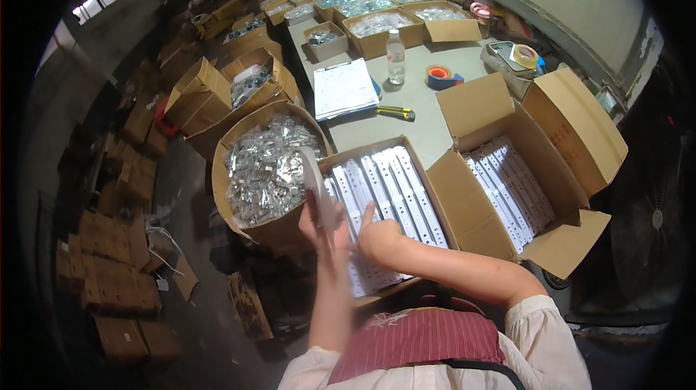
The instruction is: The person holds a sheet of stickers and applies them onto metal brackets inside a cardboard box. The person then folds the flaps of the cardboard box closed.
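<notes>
While left hand [319, 227] grips white strip [317, 185], right hand [377, 238] points, loose, bag-filled carton [264, 172] beside.

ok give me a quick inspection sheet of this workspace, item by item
surface: grey table, mostly covered by cartons.
job's things: open carton of white perforated strips, packed side by side; a pale flat piece held upright over its left edge.
clutter: second carton of strips, box of bagged metal parts, clipboard with papers, yellow-handled utility knife, clear bottle, tape rolls.
grippers: left hand grips the pale piece; right hand rests on the strips, forefinger raised.
cables: nothing seen.
surroundings: more cartons of bagged parts along the table's far end and stacked on the floor at left; fan at right.
</notes>
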### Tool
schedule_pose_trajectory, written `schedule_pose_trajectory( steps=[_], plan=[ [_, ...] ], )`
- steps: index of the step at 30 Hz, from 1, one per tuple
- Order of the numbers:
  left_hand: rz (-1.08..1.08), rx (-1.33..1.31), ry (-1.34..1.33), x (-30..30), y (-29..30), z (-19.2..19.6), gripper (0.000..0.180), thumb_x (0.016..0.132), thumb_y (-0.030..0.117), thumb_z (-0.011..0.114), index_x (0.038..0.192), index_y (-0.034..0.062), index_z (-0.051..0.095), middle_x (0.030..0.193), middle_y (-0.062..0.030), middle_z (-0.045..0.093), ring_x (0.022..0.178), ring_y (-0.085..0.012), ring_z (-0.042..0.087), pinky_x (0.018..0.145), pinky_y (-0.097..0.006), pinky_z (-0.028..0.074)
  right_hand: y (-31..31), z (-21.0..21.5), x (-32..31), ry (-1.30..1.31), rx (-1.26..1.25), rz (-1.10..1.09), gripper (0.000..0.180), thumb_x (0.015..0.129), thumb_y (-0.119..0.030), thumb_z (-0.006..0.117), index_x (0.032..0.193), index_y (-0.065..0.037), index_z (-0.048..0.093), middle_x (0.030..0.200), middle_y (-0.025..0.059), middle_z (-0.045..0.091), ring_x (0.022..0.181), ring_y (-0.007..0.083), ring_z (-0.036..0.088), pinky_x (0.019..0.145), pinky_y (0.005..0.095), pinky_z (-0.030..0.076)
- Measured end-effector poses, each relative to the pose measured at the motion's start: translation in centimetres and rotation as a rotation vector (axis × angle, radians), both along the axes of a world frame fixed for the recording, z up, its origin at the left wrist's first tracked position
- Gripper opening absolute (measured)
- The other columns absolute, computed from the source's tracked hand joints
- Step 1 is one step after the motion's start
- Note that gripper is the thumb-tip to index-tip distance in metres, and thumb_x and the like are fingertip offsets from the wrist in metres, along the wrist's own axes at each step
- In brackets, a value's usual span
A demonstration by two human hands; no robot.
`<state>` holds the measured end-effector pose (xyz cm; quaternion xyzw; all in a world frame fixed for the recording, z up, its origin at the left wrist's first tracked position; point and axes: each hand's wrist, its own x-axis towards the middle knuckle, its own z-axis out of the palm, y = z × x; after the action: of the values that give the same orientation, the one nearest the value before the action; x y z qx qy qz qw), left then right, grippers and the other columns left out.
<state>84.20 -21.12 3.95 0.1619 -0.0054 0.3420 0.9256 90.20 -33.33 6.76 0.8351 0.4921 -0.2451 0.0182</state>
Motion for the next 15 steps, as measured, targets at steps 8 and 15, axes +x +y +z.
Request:
schedule_pose_trajectory(
  steps=[8,15],
  plan=[
    [0.028,-0.074,-0.026,0.3,0.0,-0.1,0.019,0.097,0.017,0.054,0.103,0.0,0.06,0.081,-0.0069,0.058,0.074,-0.0161,0.057,0.067,-0.03,0.048,-3.5,-0.3,2.1,-0.053,0.024,-0.016,0.113,0.088,-0.066,0.055,0.147,0.02,0.012,0.072,0.0122,0.071,0.063,0.028,0.07,0.056,0.0408,0.055],
    [0.111,-0.07,0.194,0.2,-1.0,1.5,0.018,0.1,0.021,0.055,0.099,0.0037,0.06,0.075,-0.0038,0.056,0.068,-0.0146,0.055,0.06,-0.029,0.046,-5.2,-1.0,1.9,-0.554,0.653,0.33,0.094,0.093,-0.067,0.042,0.153,0.003,0.025,0.144,0.0302,0.043,0.136,0.0351,0.045,0.11,0.0553,0.035]
  ],
)
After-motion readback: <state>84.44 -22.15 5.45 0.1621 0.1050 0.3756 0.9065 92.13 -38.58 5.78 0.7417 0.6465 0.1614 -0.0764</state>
